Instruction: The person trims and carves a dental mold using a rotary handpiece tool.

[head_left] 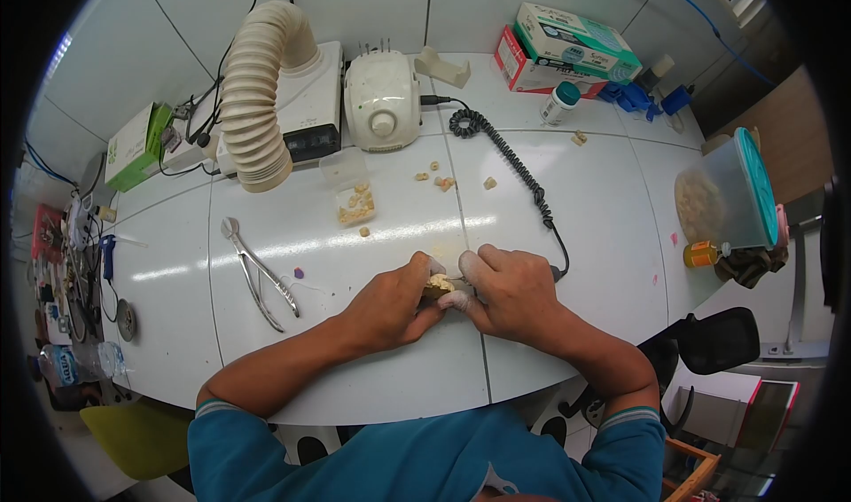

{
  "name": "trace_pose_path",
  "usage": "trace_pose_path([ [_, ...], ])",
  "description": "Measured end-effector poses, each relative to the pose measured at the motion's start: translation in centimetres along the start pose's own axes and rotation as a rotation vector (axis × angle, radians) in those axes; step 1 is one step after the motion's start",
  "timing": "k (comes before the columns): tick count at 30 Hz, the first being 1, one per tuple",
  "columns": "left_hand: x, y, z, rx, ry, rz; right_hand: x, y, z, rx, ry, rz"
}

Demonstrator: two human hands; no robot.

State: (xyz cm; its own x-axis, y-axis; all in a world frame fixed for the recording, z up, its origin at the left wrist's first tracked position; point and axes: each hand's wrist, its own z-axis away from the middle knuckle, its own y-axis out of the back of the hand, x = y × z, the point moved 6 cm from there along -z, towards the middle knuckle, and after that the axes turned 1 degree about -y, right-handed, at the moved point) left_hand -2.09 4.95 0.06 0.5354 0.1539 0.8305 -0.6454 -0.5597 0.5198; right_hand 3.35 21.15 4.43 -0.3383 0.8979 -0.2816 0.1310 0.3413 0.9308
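My left hand (396, 302) grips a small, pale yellow, tooth-like dental model piece (439, 284) between thumb and fingers. In my right hand (514, 291) is a rotary handpiece (557, 273), its back end showing beyond the palm and its thin tip meeting or nearly meeting the model piece. White dust coats the fingertips of both hands. From the handpiece a black coiled cord (514, 165) runs to the cream control unit (382, 101). Left of my hands lie large metal pliers (257, 273) with their handles spread.
A ribbed suction hose (255, 94) arches over the back left. Behind my hands are a clear box of tooth-like pieces (356, 202) and several loose ones (445, 184). A white bottle (560, 103) stands near stacked boxes (576, 45). A teal-lidded tub (722, 192) is at right.
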Motion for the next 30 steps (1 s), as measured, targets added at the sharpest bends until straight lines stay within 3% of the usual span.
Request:
trace_pose_path([
  [17,0.04,0.05,-0.03,-0.013,0.023,0.004,-0.04,0.14,-0.02,-0.017,-0.012,-0.002],
  [20,-0.54,-0.34,0.15,-0.111,0.092,-0.046,-0.03,0.08,-0.01,-0.016,-0.009,-0.004],
  [30,-0.21,-0.14,0.05,0.014,-0.019,-0.015,0.01,0.17,0.0,-0.001,-0.004,0.005],
])
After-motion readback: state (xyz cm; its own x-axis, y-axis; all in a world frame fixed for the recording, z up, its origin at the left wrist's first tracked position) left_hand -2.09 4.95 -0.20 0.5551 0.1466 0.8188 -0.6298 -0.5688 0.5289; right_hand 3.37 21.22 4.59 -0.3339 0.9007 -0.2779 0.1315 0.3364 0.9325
